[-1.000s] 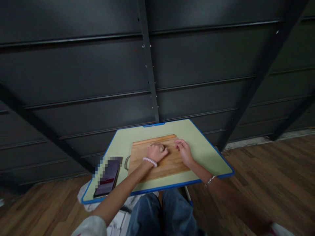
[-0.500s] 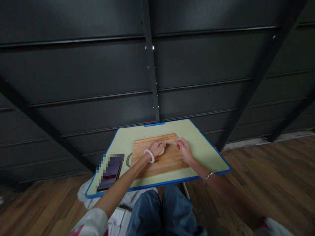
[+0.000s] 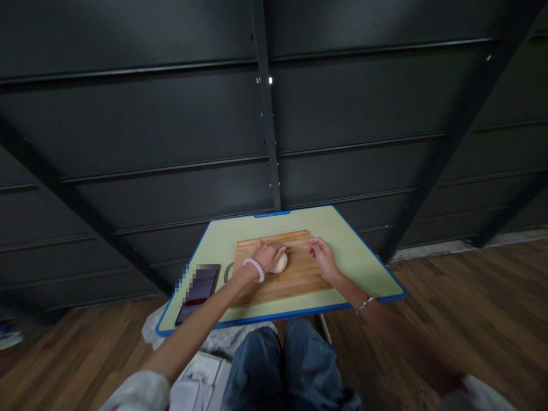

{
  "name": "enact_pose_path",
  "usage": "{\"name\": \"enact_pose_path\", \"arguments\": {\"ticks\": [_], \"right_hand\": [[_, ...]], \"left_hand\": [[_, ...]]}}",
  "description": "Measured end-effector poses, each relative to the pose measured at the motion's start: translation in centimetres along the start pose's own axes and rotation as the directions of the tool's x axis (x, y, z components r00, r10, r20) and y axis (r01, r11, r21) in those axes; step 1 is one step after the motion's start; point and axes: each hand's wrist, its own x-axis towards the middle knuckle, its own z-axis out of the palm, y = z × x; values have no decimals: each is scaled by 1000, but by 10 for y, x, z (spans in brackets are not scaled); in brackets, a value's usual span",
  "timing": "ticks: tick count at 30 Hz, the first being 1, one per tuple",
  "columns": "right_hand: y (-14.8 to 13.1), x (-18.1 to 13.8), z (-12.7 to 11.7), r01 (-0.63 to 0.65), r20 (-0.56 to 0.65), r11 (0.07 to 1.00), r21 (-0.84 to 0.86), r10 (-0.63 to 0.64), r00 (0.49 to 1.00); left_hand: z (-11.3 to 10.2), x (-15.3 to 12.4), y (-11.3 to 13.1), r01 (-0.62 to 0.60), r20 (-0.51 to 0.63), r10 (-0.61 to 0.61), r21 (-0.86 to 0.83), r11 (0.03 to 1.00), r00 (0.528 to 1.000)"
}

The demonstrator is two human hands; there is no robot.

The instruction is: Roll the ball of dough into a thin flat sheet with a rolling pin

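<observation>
A pale, rounded ball of dough (image 3: 280, 264) rests on the wooden cutting board (image 3: 295, 281). My left hand (image 3: 268, 254), with a beaded bracelet at its wrist, curls its fingers over the dough's upper left side and hides part of it. To the right, my right hand (image 3: 322, 254) hovers at the board's right edge, apart from the dough. Its thumb and fingers are drawn together in a pinch; whatever may be between them is too small to see.
The board lies on a small pale-green table (image 3: 355, 257) with a blue rim. A phone (image 3: 201, 291), partly blurred, lies at the table's left, beside the board's metal handle (image 3: 228, 272). A dark panelled wall (image 3: 205, 125) stands behind. My knees are under the front edge.
My left hand has shifted left and back across the dough, uncovering more of its right side. The right hand keeps its pinched shape and nearly the same place. The camera view has shifted slightly.
</observation>
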Motion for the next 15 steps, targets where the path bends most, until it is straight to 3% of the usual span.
{"name": "enact_pose_path", "arguments": {"ticks": [5,9,15], "right_hand": [[-4,-1,0,21,8,1000,4,-21,1000],[-3,-1,-1,19,-7,1000,-12,-19,1000],[-1,-1,-1,7,-15,1000,12,-7,1000]], "left_hand": [[29,2,13,-171,-5,177,234,957,984],[48,-6,16,-304,22,307,238,923,951],[51,-44,17,-320,-18,328,180,930,944]]}}
